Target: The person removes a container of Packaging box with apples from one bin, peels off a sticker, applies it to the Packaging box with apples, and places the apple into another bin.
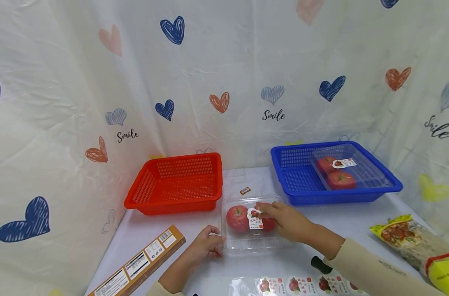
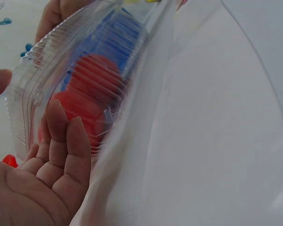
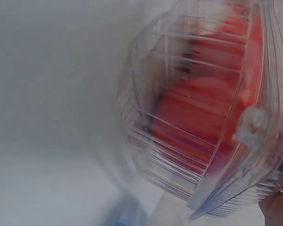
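A clear plastic clamshell box (image 1: pixel 246 244) with two red apples (image 1: pixel 237 219) inside lies at the middle of the table. On its lid is a white sticker with an apple picture (image 1: pixel 255 223). My right hand (image 1: pixel 291 222) reaches over from the right, its fingertips pressing on the sticker and covering part of one apple. My left hand (image 1: pixel 208 242) is at the box's left edge, fingers loosely bent. In the left wrist view, the thumb stands apart from the fingers (image 2: pixel 61 141), which are beside the ribbed box wall.
Behind stand a red basket (image 1: pixel 172 205) and a blue basket (image 1: pixel 343 199) holding another apple box (image 1: pixel 372 176). A strip of stickers (image 1: pixel 295 285) and a dark cylindrical object (image 1: pixel 320 265) lie in front. A long carton (image 1: pixel 143 263) lies left, a yellow-ended food bag (image 1: pixel 420 246) right.
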The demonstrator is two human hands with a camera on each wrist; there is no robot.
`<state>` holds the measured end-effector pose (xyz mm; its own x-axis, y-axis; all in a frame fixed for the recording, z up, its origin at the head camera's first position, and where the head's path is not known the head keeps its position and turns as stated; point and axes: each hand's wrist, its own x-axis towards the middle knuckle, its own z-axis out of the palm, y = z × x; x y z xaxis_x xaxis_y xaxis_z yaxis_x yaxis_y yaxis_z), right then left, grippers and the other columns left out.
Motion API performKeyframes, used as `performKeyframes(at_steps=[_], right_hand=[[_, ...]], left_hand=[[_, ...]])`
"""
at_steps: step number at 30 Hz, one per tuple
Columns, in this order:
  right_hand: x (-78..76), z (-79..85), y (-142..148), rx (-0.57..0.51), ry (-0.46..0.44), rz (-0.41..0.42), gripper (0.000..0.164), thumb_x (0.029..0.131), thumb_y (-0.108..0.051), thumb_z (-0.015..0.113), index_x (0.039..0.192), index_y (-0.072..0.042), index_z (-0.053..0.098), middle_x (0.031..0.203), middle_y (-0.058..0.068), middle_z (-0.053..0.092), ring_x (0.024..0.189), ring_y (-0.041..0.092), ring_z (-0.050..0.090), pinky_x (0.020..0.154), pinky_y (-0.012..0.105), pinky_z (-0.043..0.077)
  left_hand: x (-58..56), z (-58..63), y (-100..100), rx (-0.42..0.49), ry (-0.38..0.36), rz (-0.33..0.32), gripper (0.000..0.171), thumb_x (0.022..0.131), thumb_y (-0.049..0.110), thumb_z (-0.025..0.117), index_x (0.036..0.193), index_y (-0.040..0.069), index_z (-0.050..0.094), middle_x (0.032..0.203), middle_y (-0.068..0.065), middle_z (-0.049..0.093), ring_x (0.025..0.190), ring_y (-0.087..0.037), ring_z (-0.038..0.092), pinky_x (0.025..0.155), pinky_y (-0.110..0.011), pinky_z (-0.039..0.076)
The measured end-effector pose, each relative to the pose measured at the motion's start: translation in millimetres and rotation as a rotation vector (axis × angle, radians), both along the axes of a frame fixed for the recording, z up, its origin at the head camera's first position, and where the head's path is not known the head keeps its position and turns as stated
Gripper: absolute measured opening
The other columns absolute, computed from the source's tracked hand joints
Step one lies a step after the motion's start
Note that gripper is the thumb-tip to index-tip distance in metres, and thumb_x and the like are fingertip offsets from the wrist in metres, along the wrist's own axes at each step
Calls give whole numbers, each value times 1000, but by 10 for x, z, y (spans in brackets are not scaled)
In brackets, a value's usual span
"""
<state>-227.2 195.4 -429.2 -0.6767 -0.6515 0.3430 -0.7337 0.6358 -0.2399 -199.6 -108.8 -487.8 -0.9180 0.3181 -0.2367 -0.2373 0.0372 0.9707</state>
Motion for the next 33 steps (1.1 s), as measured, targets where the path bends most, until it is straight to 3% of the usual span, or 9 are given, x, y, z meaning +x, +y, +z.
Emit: performKeyframes(at_steps=[3,9,14,17,23,28,33], right_hand=[[-20,7,-13,46,-35,-53,64,83,7,60,143,-12,47,115,-3,69,101,22,59,81,41,54],[-61,16,-82,97,-103,-119,62,88,1,62,144,-18,47,107,1,61,89,14,54,73,31,53],[-46,12,-79,66,-120,-80,59,86,5,60,140,-16,49,113,-4,67,103,20,56,84,41,52],[-7,-5,-42,20,-91,-29,56,86,5,59,138,-15,52,115,-7,69,114,24,56,91,47,50],[102,-71,55,-40,49,27,48,84,7,59,127,-13,64,116,5,65,104,24,62,82,43,55],[132,-135,95,-91,178,92,53,76,13,55,122,-10,66,110,3,65,100,21,63,81,41,55],[123,-178,113,-145,248,152,54,70,17,56,118,-8,67,111,1,66,101,21,63,80,42,55]], left_hand=[[0,11,18,-11,-5,4,40,91,18,62,118,0,39,78,-5,59,61,-18,61,66,-30,56],[6,25,7,-2,-7,-1,38,92,19,62,116,1,39,76,-5,58,60,-17,61,66,-30,56],[18,20,-2,13,-11,-7,32,92,19,62,109,4,40,74,-5,55,60,-18,61,66,-31,56],[14,11,1,14,-18,-6,31,92,20,63,108,5,41,74,-5,55,60,-18,61,67,-31,57],[27,-2,11,6,-25,-9,29,93,20,62,108,6,41,75,-4,56,61,-17,62,68,-32,57],[34,9,4,-7,-21,-7,32,93,22,63,111,6,41,77,-5,56,61,-18,61,69,-33,57],[30,11,-2,-13,-25,-3,34,93,23,63,112,6,41,77,-6,57,62,-18,62,69,-34,58]])
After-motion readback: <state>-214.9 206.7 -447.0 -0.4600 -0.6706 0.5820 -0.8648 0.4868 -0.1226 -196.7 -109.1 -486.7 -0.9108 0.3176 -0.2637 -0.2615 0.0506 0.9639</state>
